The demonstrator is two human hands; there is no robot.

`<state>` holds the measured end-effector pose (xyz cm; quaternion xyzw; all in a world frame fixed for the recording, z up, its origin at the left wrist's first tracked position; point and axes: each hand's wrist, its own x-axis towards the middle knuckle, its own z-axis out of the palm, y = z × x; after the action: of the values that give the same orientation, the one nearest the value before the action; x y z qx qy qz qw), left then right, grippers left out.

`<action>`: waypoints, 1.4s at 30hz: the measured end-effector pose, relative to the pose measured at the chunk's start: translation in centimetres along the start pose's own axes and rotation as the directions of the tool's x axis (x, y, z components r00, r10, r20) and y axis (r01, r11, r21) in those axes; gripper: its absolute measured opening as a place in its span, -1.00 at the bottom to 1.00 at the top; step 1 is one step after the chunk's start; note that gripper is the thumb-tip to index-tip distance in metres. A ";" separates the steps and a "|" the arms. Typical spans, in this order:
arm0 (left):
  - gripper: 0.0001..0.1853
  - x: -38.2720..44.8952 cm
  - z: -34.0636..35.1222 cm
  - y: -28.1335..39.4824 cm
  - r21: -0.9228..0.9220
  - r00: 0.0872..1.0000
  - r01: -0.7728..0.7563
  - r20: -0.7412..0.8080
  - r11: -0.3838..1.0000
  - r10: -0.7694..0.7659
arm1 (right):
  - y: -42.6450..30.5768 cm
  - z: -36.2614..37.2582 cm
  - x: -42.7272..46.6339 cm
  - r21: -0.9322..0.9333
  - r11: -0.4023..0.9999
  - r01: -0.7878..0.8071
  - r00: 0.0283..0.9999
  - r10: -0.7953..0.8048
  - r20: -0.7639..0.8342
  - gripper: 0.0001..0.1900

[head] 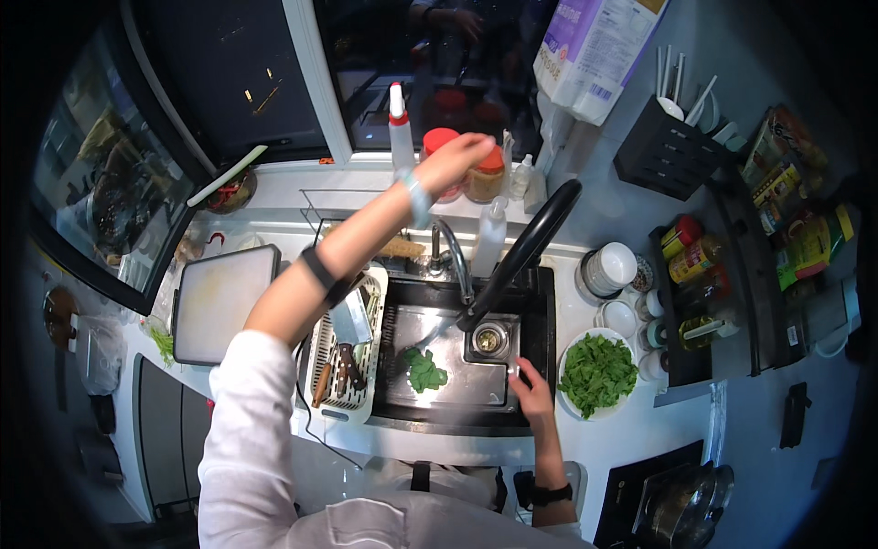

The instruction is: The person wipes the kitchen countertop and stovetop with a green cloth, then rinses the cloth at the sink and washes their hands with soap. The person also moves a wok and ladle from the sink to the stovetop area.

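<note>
My left hand reaches far forward over two red-lidded jars on the window ledge. Its fingers look drawn together, and whether they grip or touch anything is unclear. My right hand is at the right side of the black sink, fingers apart and holding nothing. Green leaves lie on the metal sink bottom, left of the drain. A black faucet arches over the sink. To its right, a white plate bears a heap of leafy greens.
Left of the sink, a white draining basket holds a cleaver and several handled tools. Beyond it lies a cutting board. Spray bottle and pump bottle stand ahead. Stacked bowls and a cooktop are right.
</note>
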<state>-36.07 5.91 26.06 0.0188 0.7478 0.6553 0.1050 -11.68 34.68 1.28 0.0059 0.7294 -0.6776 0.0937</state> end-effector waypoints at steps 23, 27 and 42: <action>-0.62 4.6 -2.4 -7.0 -0.002 0.901 -0.232 -0.376 0.973 0.214 | -3.4 -0.8 -4.9 0.173 0.957 -0.233 0.963 0.202 0.178 -0.64; -0.72 -7.8 -1.9 -5.6 0.588 0.635 -0.439 -0.333 0.680 0.698 | -12.5 1.9 -5.0 0.206 0.978 0.037 0.980 -0.077 0.186 -0.64; -0.52 -29.8 17.1 -19.3 -0.849 0.955 0.291 0.232 0.441 -0.184 | -8.8 10.5 -5.4 0.744 0.617 -0.254 0.908 0.418 -0.036 -0.51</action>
<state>-1.69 14.96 8.94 -0.1082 0.2964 0.9207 0.2295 -6.19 24.25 10.11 0.2497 0.3926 -0.8751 0.1334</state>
